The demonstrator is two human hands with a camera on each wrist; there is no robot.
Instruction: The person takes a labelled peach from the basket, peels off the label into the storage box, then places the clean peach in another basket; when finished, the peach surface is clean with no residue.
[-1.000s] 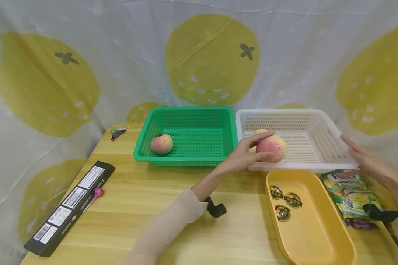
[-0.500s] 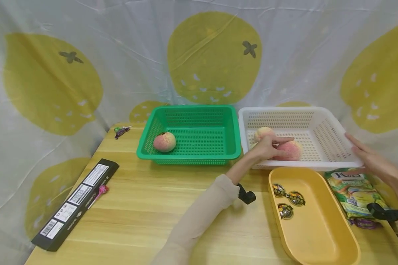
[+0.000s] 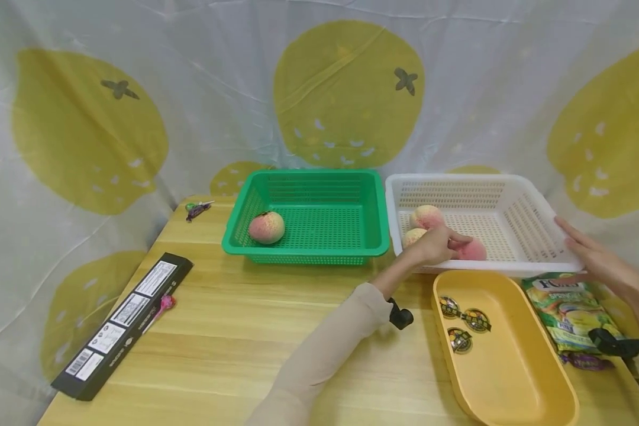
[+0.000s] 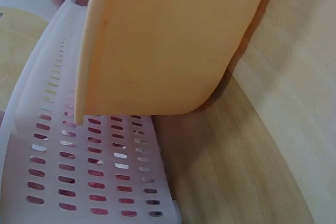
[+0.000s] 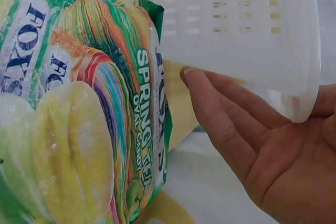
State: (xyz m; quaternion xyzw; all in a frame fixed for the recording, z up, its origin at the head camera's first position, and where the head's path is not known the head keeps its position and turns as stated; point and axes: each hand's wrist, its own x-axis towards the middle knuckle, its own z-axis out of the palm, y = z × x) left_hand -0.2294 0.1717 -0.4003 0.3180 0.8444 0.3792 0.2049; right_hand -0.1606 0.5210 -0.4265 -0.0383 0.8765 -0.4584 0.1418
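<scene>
Inside the white basket (image 3: 452, 177), my left hand (image 3: 433, 246) holds a pink peach (image 3: 475, 251) low against the basket's front side, fingers over its top left. Two more peaches lie by the left wall, a rear peach (image 3: 426, 216) and a nearer peach (image 3: 413, 236) partly behind the hand. In the left wrist view, pink shows through the slots of the basket wall (image 4: 79, 169); the hand itself is hidden. My right hand (image 3: 596, 260) grips the basket's right front corner. The right wrist view shows its fingers (image 5: 223, 127) under the basket, with the rim between them and the thumb.
Left of the white basket stands a green basket (image 3: 306, 251) with one peach (image 3: 267, 228). In front are an orange tray (image 3: 511, 367) with round stickers and a candy bag (image 3: 572, 313). A long black box (image 3: 122, 325), a pink lollipop (image 3: 166, 303) and small candies (image 3: 198, 209) lie left.
My left hand has moved right and down with the peach, from over the basket's left side to its floor, uncovering the other peaches. The right hand keeps its place at the corner.
</scene>
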